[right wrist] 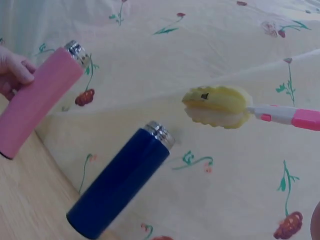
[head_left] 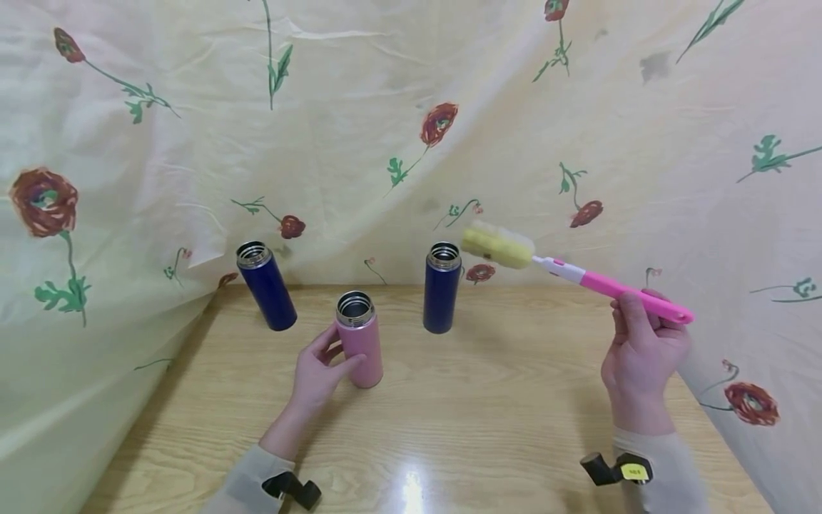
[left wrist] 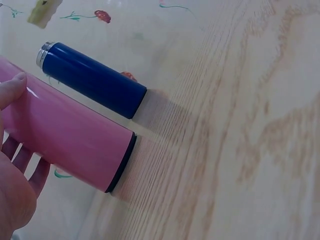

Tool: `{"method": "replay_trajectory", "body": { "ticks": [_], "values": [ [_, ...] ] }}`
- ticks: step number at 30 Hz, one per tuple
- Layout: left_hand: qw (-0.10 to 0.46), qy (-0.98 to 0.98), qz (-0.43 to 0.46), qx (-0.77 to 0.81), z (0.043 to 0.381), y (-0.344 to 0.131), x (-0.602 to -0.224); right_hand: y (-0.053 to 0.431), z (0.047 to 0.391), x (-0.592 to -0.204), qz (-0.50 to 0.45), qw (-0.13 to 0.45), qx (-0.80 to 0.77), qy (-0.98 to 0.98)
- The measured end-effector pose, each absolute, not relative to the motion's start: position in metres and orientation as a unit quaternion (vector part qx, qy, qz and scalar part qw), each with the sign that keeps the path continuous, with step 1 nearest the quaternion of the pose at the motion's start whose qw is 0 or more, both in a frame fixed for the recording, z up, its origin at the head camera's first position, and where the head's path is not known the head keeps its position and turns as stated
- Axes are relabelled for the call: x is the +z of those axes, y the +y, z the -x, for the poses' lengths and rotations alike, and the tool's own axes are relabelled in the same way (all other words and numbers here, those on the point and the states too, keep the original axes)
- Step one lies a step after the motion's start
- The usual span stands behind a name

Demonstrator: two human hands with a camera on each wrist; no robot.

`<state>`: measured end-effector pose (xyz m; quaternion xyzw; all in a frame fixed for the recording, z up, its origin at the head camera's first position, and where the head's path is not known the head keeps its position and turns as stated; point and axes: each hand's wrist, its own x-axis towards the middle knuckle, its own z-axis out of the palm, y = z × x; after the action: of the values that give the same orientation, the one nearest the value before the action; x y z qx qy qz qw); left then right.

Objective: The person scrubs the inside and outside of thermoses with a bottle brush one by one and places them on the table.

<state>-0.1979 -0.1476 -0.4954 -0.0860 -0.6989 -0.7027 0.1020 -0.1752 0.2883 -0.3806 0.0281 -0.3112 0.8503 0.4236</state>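
My left hand (head_left: pixel 324 364) grips a pink, lidless thermos bottle (head_left: pixel 363 353), thumb on one side and fingers around the other. The bottle stands upright on the wooden table, its steel mouth uncovered. In the left wrist view its dark base (left wrist: pixel 122 162) meets the tabletop. Out to the right, my right hand (head_left: pixel 644 346) holds a bottle brush by its pink handle (head_left: pixel 616 287). The brush's yellow sponge head (head_left: pixel 499 245) is up in the air, pointing left, beside the mouth of a dark blue bottle (head_left: pixel 442 289).
A second dark blue bottle (head_left: pixel 266 287), also lidless, stands at the back left of the wooden table (head_left: pixel 488 414). Behind the table and along its sides hangs a cream cloth (head_left: pixel 359 143) with red flowers. Both sleeves carry a small strapped-on camera.
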Motion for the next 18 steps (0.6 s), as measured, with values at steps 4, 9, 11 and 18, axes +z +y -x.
{"method": "replay_trajectory", "body": {
  "ticks": [4,9,11,18],
  "values": [
    [0.114,-0.703,0.093,-0.696,0.197,-0.146,-0.496,0.278,0.179,-0.374,-0.016,0.412,0.863,-0.291],
    [0.131,-0.702,0.099,-0.693,0.197,-0.143,-0.498,0.266,0.182,-0.365,-0.007,0.393,0.881,-0.262],
    [0.135,-0.704,0.094,-0.691,0.197,-0.141,-0.498,0.262,0.184,-0.362,-0.006,0.38,0.888,-0.259],
    [0.131,-0.707,0.064,-0.692,0.196,-0.135,-0.493,0.246,0.187,-0.345,-0.025,0.325,0.908,-0.263]
  ]
}}
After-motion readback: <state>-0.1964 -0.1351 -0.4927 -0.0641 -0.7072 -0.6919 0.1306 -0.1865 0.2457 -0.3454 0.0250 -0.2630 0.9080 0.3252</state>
